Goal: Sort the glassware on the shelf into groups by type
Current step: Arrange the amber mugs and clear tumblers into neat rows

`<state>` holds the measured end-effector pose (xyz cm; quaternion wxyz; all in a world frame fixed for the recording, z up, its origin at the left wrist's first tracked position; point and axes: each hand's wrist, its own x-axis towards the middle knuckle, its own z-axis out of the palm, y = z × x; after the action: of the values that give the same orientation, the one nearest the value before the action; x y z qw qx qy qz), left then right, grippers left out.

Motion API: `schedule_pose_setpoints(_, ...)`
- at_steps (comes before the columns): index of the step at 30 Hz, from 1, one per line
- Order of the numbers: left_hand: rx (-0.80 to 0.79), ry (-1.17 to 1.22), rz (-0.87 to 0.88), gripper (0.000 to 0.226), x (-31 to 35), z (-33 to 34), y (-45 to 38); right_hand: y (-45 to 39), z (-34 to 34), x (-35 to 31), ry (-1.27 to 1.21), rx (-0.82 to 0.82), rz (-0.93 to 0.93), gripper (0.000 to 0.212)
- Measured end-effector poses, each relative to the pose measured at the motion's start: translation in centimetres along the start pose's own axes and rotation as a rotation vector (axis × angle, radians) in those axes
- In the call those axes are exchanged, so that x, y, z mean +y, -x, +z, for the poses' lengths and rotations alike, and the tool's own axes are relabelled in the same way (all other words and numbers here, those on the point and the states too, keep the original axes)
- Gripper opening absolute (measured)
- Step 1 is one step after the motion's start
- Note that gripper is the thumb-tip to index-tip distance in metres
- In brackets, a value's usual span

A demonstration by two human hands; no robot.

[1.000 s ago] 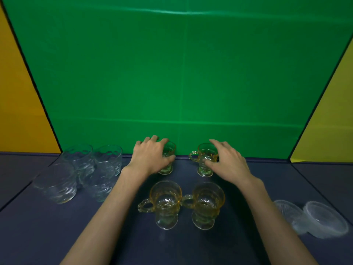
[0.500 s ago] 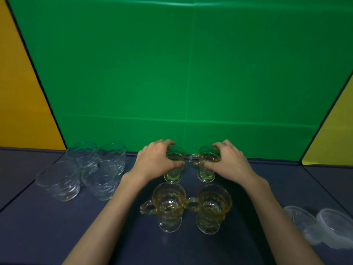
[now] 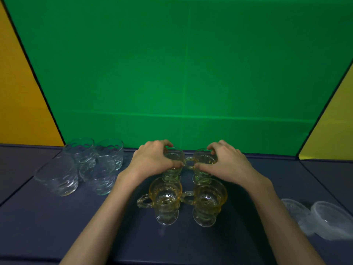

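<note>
Several amber footed glass mugs stand mid-shelf in two rows. My left hand (image 3: 152, 161) grips the back left mug (image 3: 174, 159) around its bowl. My right hand (image 3: 226, 162) grips the back right mug (image 3: 204, 159) the same way. The two back mugs stand close together, their handles meeting between my hands. In front of them stand the front left mug (image 3: 165, 199) and the front right mug (image 3: 207, 200), both free and upright, handles pointing left. Several clear patterned tumblers (image 3: 82, 165) sit grouped at the left.
Two clear shallow bowls (image 3: 324, 217) overlap at the right near the shelf's front. The dark blue shelf surface (image 3: 38, 217) ends at a green back wall (image 3: 181, 73), with yellow panels at both sides.
Both hands have closed around the two back mugs and drawn them inward toward each other; the gap between them has narrowed until the handles meet. The camera has shifted slightly.
</note>
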<state>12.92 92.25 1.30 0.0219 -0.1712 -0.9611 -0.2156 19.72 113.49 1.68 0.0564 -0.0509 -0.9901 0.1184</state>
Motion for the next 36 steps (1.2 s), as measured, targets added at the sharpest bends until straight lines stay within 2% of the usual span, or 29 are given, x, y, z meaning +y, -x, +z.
schedule_pose_setpoints(12,0.0,0.015,-0.006,0.08,0.4,-0.3,1.8,1.2,-0.3,-0.5,0.032,-0.008,0.006,0.089)
schedule_pose_setpoints(17,0.0,-0.009,0.005,0.088,0.8,-0.6,2.3,1.9,-0.7,-0.6,0.009,-0.019,0.002,0.091)
schedule_pose_setpoints(20,0.096,-0.059,0.072,0.08,1.0,-1.2,3.5,2.5,-1.1,-1.0,-0.014,0.021,-0.021,0.087)
schedule_pose_setpoints(26,0.265,-0.145,0.156,0.063,0.6,-2.9,6.8,4.3,-2.0,-2.7,-0.068,0.158,-0.192,0.068)
schedule_pose_setpoints(30,0.346,-0.214,0.093,0.059,-0.7,-4.1,9.3,5.5,-2.1,-4.5,-0.133,0.155,-0.281,0.062)
schedule_pose_setpoints(36,0.366,-0.324,0.001,0.054,-4.5,-5.9,11.8,6.1,-1.4,-8.7,-0.167,0.135,-0.364,0.058)
